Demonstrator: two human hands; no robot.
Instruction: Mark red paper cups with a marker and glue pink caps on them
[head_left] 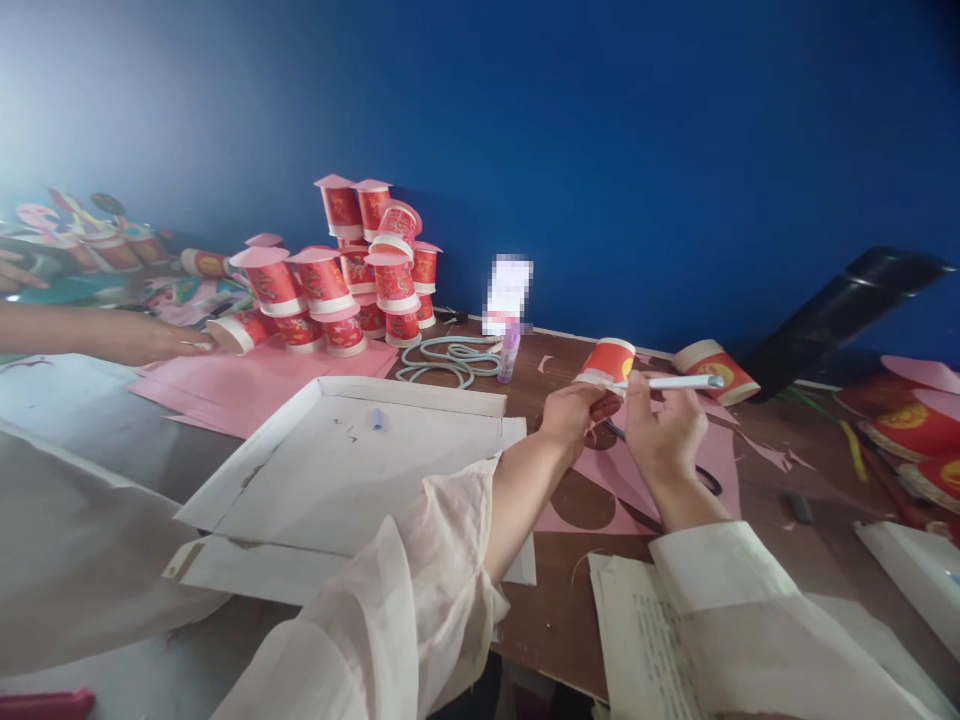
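Observation:
My left hand [574, 410] is closed on a red paper cup [609, 360], held tilted above the table. My right hand [666, 425] grips a white pen-like stick [675, 382] whose tip touches the cup's rim. Both hands hover over a pink paper sheet [600, 480] with round holes cut out of it. Black scissors [705, 480] lie partly hidden under my right hand.
A pile of red cups with pink lids [352, 270] stands at the back. Another person's hand [161, 340] reaches in from the left beside it. A white cardboard tray [337, 450], a coiled cable [450, 358], a glue bottle [509, 350], another cup [712, 368] and a black cylinder [847, 305] lie around.

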